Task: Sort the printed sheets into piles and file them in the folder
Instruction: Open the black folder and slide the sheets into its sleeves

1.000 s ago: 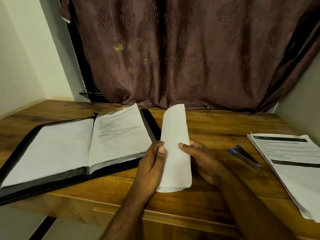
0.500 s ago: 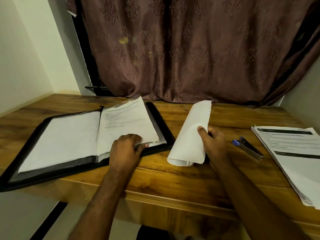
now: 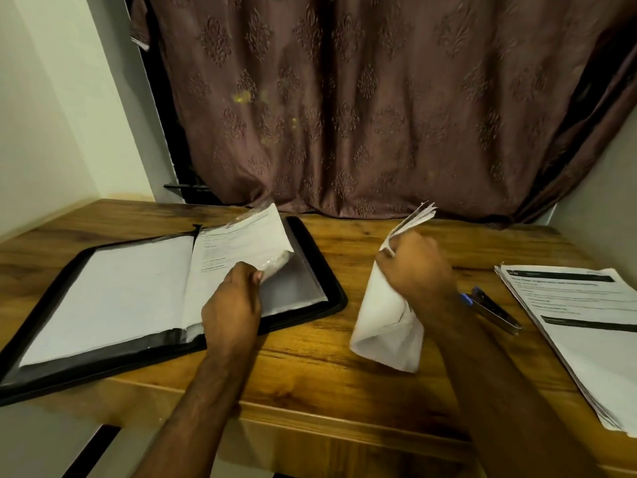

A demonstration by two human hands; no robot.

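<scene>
A brown damask-patterned curtain (image 3: 362, 108) is hanging behind; black folder (image 3: 331, 270), white sheets (image 3: 582, 315) are lying on woodgrain table (image 3: 310, 367)

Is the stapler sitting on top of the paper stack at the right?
No, the stapler lies on the bare table, left of the stack.

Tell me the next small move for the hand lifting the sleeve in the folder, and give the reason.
Probably lift the sleeve a little higher and hold it open. The left hand pinches the corner of the plastic sleeve in the open folder, only partly raised, while the right hand grips a curled bundle of sheets beside it, over the table. The bundle likely needs a wider gap to go in.
</scene>
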